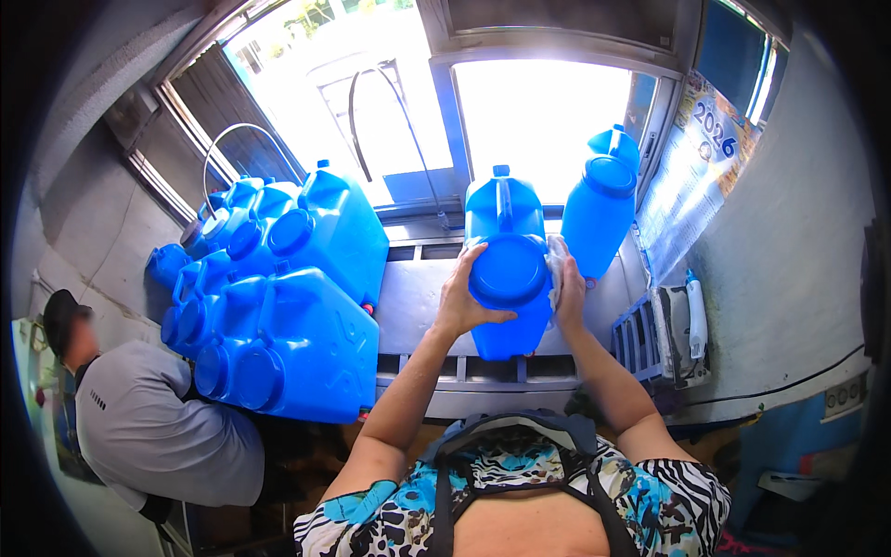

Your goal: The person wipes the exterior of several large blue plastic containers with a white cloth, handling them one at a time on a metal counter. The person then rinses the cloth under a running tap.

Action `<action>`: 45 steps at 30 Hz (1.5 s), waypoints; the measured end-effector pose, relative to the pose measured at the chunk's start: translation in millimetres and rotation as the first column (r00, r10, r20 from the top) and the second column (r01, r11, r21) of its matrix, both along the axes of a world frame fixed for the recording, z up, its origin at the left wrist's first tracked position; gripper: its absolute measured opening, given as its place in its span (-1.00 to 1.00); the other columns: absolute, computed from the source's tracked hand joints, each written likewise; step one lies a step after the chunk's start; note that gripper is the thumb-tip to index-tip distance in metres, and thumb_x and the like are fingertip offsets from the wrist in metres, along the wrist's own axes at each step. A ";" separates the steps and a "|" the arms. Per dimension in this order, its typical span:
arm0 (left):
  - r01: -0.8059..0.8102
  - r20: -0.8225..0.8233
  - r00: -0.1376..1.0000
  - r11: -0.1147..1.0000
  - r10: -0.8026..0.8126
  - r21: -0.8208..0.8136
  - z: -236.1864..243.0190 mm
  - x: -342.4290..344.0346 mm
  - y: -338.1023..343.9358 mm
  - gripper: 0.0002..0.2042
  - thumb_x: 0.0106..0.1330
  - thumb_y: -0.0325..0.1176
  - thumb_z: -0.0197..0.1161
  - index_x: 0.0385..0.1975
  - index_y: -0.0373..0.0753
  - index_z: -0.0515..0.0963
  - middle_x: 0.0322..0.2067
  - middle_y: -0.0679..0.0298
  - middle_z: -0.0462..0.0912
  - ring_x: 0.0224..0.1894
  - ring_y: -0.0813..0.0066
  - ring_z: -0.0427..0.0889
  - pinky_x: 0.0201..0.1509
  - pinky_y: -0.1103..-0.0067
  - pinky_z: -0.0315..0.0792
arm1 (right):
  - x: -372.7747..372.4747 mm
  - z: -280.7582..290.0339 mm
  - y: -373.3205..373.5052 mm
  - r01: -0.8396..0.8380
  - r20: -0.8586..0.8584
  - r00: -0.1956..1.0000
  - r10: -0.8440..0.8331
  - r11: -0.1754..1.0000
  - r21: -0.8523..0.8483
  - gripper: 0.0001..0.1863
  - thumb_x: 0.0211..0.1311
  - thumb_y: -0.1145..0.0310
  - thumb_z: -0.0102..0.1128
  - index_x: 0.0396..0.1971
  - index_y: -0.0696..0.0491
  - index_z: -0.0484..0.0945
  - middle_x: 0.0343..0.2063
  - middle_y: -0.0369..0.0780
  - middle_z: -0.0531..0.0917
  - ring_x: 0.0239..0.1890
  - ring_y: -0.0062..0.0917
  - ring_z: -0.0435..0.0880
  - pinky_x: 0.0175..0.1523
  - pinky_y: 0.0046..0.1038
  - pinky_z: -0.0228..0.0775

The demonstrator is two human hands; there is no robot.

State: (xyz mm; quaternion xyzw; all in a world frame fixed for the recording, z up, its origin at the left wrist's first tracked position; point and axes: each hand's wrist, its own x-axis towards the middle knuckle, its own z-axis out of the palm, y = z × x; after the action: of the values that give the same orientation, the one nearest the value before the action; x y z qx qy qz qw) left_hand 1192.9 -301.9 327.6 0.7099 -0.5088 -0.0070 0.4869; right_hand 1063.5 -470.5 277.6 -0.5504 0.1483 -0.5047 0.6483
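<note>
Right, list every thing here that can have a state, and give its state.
Jug between the hands: capped.
Left hand: spread against that jug.
Right hand: at its other side, with the cloth.
White cloth: bunched against the jug.
Clustered jugs: visible caps on.
Jug by the right window: standing, capped.

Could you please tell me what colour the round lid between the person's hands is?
The round lid is blue, best seen in the head view.

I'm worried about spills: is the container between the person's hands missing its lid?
No, a round blue lid sits on that blue container.
</note>
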 end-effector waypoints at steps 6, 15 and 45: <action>0.068 -0.084 0.994 0.998 -0.068 -0.011 0.5 18.5 42.7 0.14 -0.45 -0.12 0.81 0.33 -0.12 0.33 0.22 0.04 0.49 0.28 0.18 0.50 0.29 0.30 0.49 | 56.1 40.9 -51.1 -0.505 -0.452 0.827 0.334 0.794 -0.339 -0.48 0.61 0.14 -0.21 0.07 0.25 0.63 0.14 -0.06 0.65 0.37 -0.27 0.42 0.49 -0.27 0.12; -0.108 -0.225 0.971 0.987 0.080 -0.116 -10.5 22.9 99.8 0.17 -0.44 -0.16 0.80 0.34 -0.13 0.26 0.31 0.05 0.35 0.33 0.15 0.42 0.41 0.28 0.36 | 54.5 -122.3 47.9 -0.104 -0.352 0.933 0.072 0.992 -0.071 -0.49 0.58 0.08 -0.23 0.22 0.12 0.49 0.20 0.04 0.53 0.26 -0.12 0.49 0.38 -0.28 0.24; -0.114 -0.151 0.983 0.991 0.103 -0.071 -17.9 40.0 108.7 0.21 -0.54 -0.12 0.81 0.34 -0.11 0.29 0.30 0.14 0.35 0.39 0.12 0.33 0.49 0.24 0.23 | 51.9 -257.4 94.9 -0.223 -0.307 0.799 0.516 0.730 0.646 -0.52 0.49 0.17 -0.03 0.20 0.18 0.53 0.04 -0.12 0.67 0.16 -0.35 0.58 0.25 -0.34 0.39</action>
State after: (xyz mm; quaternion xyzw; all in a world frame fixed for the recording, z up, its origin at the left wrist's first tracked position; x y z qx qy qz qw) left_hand 1232.9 -193.3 309.7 0.7143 -0.4319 -0.0125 0.5506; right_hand 1115.4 -375.6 20.2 -0.4492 0.3296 -0.1424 0.8181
